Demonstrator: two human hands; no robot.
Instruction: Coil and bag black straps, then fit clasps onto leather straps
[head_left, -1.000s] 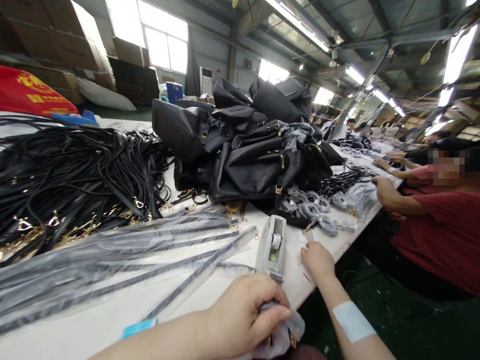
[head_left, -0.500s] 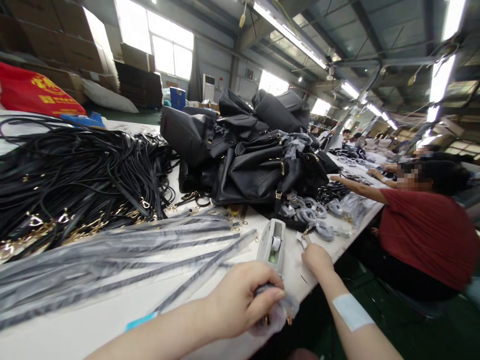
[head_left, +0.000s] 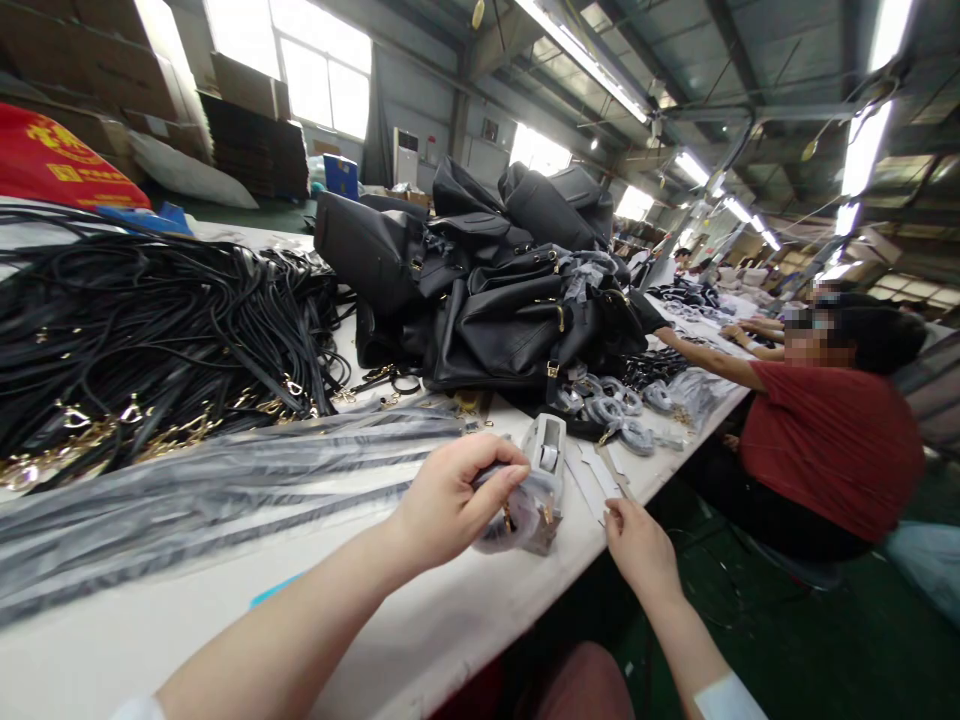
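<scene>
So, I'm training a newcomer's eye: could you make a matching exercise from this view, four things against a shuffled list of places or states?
Things
1. left hand
2. tape dispenser
3. black bags
4. right hand

Places or states
A. piled up on the white table
B. at the near end of a pale strip
C. curled around a plastic-wrapped bundle
D. light grey, seen between the two hands

Pairs: 1-C, 2-D, 3-A, 4-B
</scene>
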